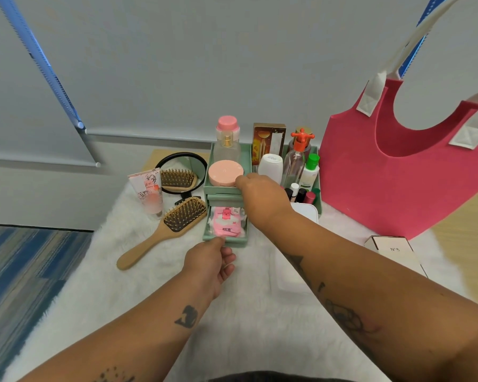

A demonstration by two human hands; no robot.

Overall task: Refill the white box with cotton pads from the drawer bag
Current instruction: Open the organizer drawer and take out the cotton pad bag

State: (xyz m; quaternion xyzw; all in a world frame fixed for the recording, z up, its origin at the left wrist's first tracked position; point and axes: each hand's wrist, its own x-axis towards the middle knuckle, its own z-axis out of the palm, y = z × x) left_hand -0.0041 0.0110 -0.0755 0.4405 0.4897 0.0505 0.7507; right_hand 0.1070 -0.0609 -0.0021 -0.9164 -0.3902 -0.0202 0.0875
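A green desk organiser [223, 194] stands on the white fur mat, its bottom drawer [236, 242] pulled out toward me. Inside the drawer lies a pink-and-white bag of cotton pads [225, 222]. My left hand [213, 264] pinches the drawer's front edge with thumb and fingers. My right hand [262, 197] reaches over and grips the front rim of the organiser's upper tray, beside a round pink compact [224, 172]. The white box [306, 213] sits to the right of the drawer, mostly hidden behind my right forearm.
A wooden hairbrush [166, 230], a round mirror [182, 172] and a tube [148, 191] lie left of the organiser. Bottles and lipsticks fill its right side. A red felt tote [398, 175] stands at the right, a cream perfume box [395, 250] in front of it.
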